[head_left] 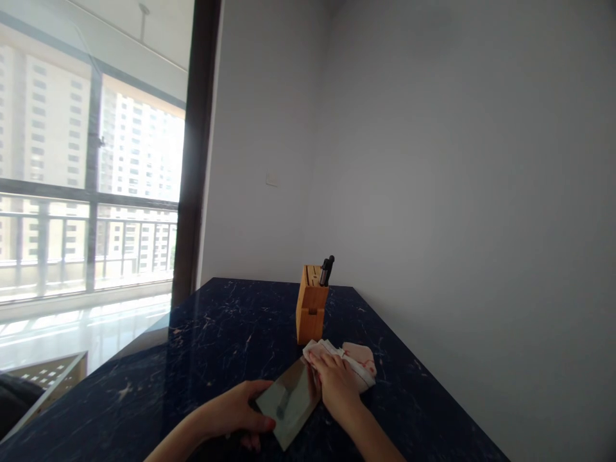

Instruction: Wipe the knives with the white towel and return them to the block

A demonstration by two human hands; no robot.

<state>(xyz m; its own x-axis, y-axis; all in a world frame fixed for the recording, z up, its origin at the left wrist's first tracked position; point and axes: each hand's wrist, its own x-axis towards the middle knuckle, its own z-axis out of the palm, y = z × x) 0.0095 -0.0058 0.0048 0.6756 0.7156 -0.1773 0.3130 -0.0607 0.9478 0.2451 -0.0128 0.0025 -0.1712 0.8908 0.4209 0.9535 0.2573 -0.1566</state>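
Observation:
My left hand (245,410) is closed on the near left end of a cleaver (290,404). The cleaver's broad, shiny blade tilts over the table and points away to the right; its handle is hidden from view. My right hand (339,382) is closed on a pink and white cloth (359,369), which touches the far end of the blade. Part of the cloth hangs bunched to the right of the fingers. Just beyond both hands stands a wooden knife block (312,314), upright, with black-handled tools (326,271) in its right side.
The dark blue marbled table (231,327) stretches away to a grey wall (433,192), which runs along its right side. At the left are a dark door frame (192,154) and bright windows. A chair-like piece with a perforated panel (48,378) stands at the lower left.

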